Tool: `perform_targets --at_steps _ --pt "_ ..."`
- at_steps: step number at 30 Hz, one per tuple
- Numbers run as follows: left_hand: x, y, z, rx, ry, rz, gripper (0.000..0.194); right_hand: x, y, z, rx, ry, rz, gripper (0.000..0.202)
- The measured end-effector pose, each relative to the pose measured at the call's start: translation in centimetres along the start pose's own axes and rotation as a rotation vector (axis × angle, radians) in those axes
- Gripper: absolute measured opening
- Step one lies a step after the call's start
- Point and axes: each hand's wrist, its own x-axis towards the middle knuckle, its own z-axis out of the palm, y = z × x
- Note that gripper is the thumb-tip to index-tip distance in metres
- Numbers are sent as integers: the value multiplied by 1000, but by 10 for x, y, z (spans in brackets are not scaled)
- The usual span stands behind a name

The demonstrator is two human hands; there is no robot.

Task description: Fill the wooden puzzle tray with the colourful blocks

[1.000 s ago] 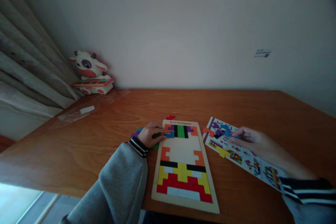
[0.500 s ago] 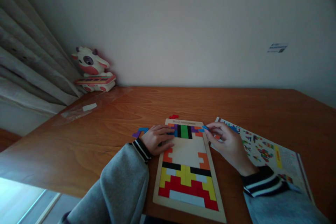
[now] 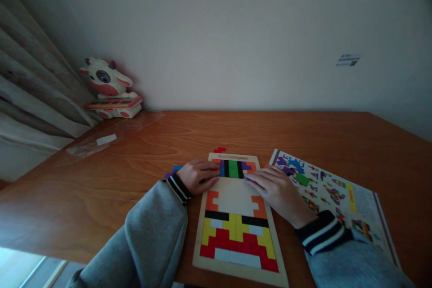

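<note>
A wooden puzzle board (image 3: 239,272) lies in front of me, filled with coloured block pieces at its near and far ends. Bare pale wood shows across its middle. My left hand (image 3: 198,176) rests on the board's left rim, fingers stretched over the far-left pieces. My right hand (image 3: 275,190) reaches over the right rim with its fingertips down at the far-right pieces. A bit of a blue puzzle piece (image 3: 247,177) peeks out under those fingertips; the rest of it is hidden. Blue and purple pieces (image 3: 174,170) lie left of my left hand.
A red piece (image 3: 220,150) lies past the board's far edge. On the right is a printed picture sheet (image 3: 366,204), with green (image 3: 303,179) and purple shapes on it. Clear plastic wrapping (image 3: 81,150) and a cow toy (image 3: 113,90) are at the far left.
My right hand has moved left and down onto the board, bringing the blue piece from above the right rim to the far-right pieces. My left hand stays on the board. The view has shifted slightly.
</note>
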Motion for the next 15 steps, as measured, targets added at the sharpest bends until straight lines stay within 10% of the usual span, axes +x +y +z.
perform_targets --at_steps 15 --pt "-4 0 4 -12 11 1 27 -5 -4 -3 120 -64 9 30"
